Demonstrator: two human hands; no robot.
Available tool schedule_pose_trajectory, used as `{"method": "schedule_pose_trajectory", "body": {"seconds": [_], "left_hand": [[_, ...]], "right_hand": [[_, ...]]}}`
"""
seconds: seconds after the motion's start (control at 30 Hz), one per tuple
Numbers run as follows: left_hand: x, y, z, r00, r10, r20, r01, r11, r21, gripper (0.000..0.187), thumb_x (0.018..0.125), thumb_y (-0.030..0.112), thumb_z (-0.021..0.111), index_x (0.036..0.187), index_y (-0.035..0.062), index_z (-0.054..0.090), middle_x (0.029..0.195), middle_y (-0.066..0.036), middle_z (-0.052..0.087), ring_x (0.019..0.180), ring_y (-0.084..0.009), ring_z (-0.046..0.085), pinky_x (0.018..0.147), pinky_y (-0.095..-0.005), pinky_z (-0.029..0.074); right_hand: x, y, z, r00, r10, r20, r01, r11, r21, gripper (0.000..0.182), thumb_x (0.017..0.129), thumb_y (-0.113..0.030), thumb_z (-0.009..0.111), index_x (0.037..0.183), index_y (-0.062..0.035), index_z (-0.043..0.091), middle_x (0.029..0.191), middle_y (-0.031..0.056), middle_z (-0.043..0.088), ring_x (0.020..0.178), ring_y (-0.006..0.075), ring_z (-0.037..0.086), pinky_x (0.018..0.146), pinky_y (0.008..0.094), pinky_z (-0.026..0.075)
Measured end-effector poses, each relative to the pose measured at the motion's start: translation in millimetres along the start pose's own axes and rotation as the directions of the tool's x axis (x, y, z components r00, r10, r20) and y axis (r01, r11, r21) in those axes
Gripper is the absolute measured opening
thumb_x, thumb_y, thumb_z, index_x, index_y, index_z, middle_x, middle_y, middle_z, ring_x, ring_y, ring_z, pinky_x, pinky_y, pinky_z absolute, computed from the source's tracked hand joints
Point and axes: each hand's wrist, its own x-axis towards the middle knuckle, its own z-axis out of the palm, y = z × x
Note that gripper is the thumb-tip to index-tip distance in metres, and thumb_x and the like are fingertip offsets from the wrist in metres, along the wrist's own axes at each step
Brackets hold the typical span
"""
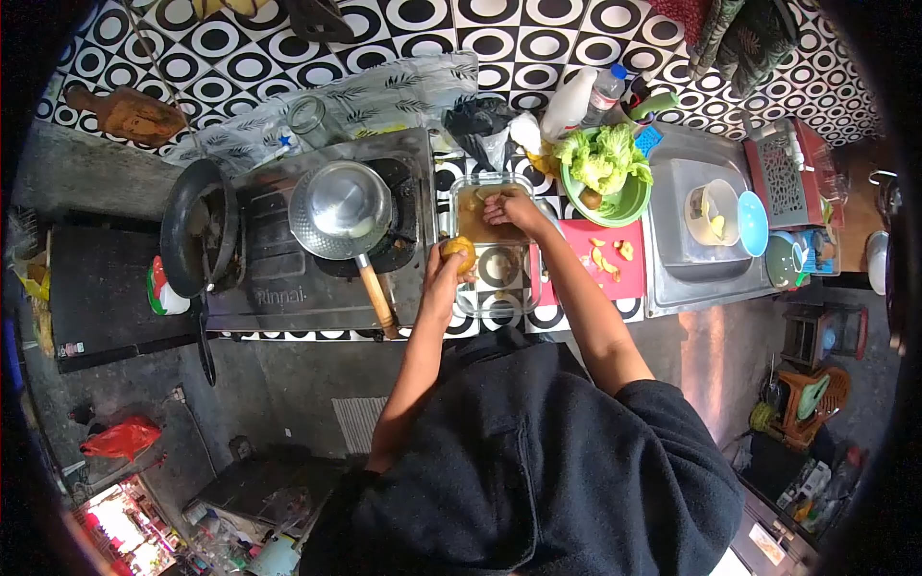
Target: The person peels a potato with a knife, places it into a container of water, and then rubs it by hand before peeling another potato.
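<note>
My left hand (444,286) is closed around a round, yellow-brown potato (459,253), just in front of a glass dish (461,182) of brownish water. Over that dish, my right hand (511,212) has its fingers curled at the water; whatever they may hold is hidden. Pale pieces lie in the liquid. Nearer my body stands a second clear container (499,300). To the right, a red cutting board (573,235) carries yellow peelings (603,261), partly behind my right forearm.
A saucepan (341,206) with a wooden handle sits on the stove (269,278), and a dark frying pan (199,226) is at its left. Lettuce (603,158) fills a green bowl (629,206). The metal sink (667,278) at right holds a pale tub (713,206) and a blue bowl (753,224).
</note>
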Motion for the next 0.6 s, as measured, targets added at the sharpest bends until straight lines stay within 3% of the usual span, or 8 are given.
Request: {"method": "schedule_pose_trajectory", "body": {"seconds": [0.07, 0.2, 0.23, 0.27, 0.37, 0.4, 0.53, 0.6], "left_hand": [[8.2, -8.0, 3.7, 0.998, -0.055, 0.011, 0.055, 0.995, -0.082, 0.036, 0.092, 0.032, 0.055, 0.115, 0.0051, 0.052, 0.103, -0.008, 0.060, 0.088, -0.0191, 0.061, 0.068, -0.0309, 0.051], [26.9, -13.0, 19.3, 0.986, -0.153, 0.068, 0.167, 0.929, -0.330, 0.035, 0.095, 0.036, 0.046, 0.113, 0.0065, 0.053, 0.101, -0.007, 0.061, 0.090, -0.0200, 0.060, 0.074, -0.0359, 0.049], [30.9, -12.6, 26.3, 0.983, -0.167, 0.078, 0.184, 0.910, -0.372, 0.035, 0.096, 0.035, 0.043, 0.113, 0.0069, 0.054, 0.102, -0.008, 0.061, 0.092, -0.0200, 0.059, 0.078, -0.0374, 0.048], [34.7, -11.9, 35.9, 0.990, -0.129, 0.063, 0.143, 0.876, -0.461, 0.034, 0.096, 0.034, 0.040, 0.113, 0.0092, 0.055, 0.103, -0.007, 0.062, 0.094, -0.0190, 0.059, 0.081, -0.0363, 0.047], [38.5, -8.3, 53.2, 0.985, -0.173, -0.025, 0.149, 0.904, -0.400, 0.030, 0.097, 0.033, 0.040, 0.110, 0.0120, 0.057, 0.103, -0.004, 0.061, 0.096, -0.0184, 0.058, 0.085, -0.0326, 0.046], [38.3, -5.6, 56.3, 0.974, -0.211, -0.088, 0.174, 0.935, -0.310, 0.027, 0.098, 0.032, 0.042, 0.108, 0.0134, 0.058, 0.101, -0.003, 0.061, 0.096, -0.0175, 0.058, 0.084, -0.0333, 0.047], [37.1, -19.1, 72.3, 0.990, -0.072, -0.121, 0.032, 0.951, -0.307, 0.023, 0.099, 0.031, 0.044, 0.111, 0.0141, 0.056, 0.099, -0.002, 0.059, 0.092, -0.0150, 0.057, 0.084, -0.0318, 0.046], [34.8, -31.4, 72.4, 0.997, 0.025, -0.077, -0.034, 0.993, -0.110, 0.024, 0.100, 0.031, 0.045, 0.111, 0.0125, 0.055, 0.101, -0.002, 0.059, 0.094, -0.0144, 0.056, 0.086, -0.0315, 0.045]], "right_hand": [[-18.3, -21.8, 8.4, 0.999, 0.050, 0.012, -0.051, 0.993, 0.109, 0.018, 0.093, -0.006, 0.046, 0.100, 0.0022, 0.060, 0.089, 0.0136, 0.065, 0.081, 0.0217, 0.065, 0.077, 0.0317, 0.054], [-71.2, -52.4, 38.1, 0.938, -0.305, 0.168, 0.314, 0.949, -0.034, 0.029, 0.092, -0.003, 0.041, 0.115, 0.0085, 0.053, 0.106, 0.0170, 0.063, 0.098, 0.0248, 0.064, 0.090, 0.0339, 0.052], [-87.1, -55.7, 43.6, 0.849, -0.464, 0.254, 0.529, 0.747, -0.403, 0.035, 0.089, -0.008, 0.046, 0.119, 0.0091, 0.051, 0.106, 0.0187, 0.064, 0.099, 0.0303, 0.064, 0.093, 0.0373, 0.050], [-115.4, -71.8, 55.8, 0.850, -0.431, 0.304, 0.525, 0.630, -0.573, 0.039, 0.088, -0.012, 0.050, 0.122, 0.0082, 0.050, 0.114, 0.0228, 0.061, 0.106, 0.0358, 0.060, 0.097, 0.0395, 0.047], [-153.3, -52.9, 67.5, 0.707, -0.576, 0.411, 0.619, 0.222, -0.753, 0.057, 0.085, -0.017, 0.054, 0.133, 0.0096, 0.042, 0.140, 0.0321, 0.039, 0.133, 0.0431, 0.037, 0.113, 0.0425, 0.029], [-160.6, -49.2, 66.1, 0.764, -0.510, 0.396, 0.587, 0.294, -0.754, 0.064, 0.084, -0.016, 0.054, 0.139, 0.0112, 0.034, 0.148, 0.0324, 0.026, 0.142, 0.0401, 0.021, 0.117, 0.0407, 0.020], [-157.7, -34.1, 46.7, 0.750, -0.567, 0.340, 0.629, 0.453, -0.632, 0.062, 0.083, -0.013, 0.053, 0.139, 0.0082, 0.036, 0.147, 0.0290, 0.030, 0.142, 0.0393, 0.023, 0.117, 0.0399, 0.021], [-147.8, -33.1, 39.0, 0.806, -0.520, 0.284, 0.564, 0.526, -0.637, 0.063, 0.085, -0.015, 0.050, 0.142, 0.0055, 0.033, 0.149, 0.0257, 0.030, 0.141, 0.0383, 0.024, 0.116, 0.0386, 0.022]]}}
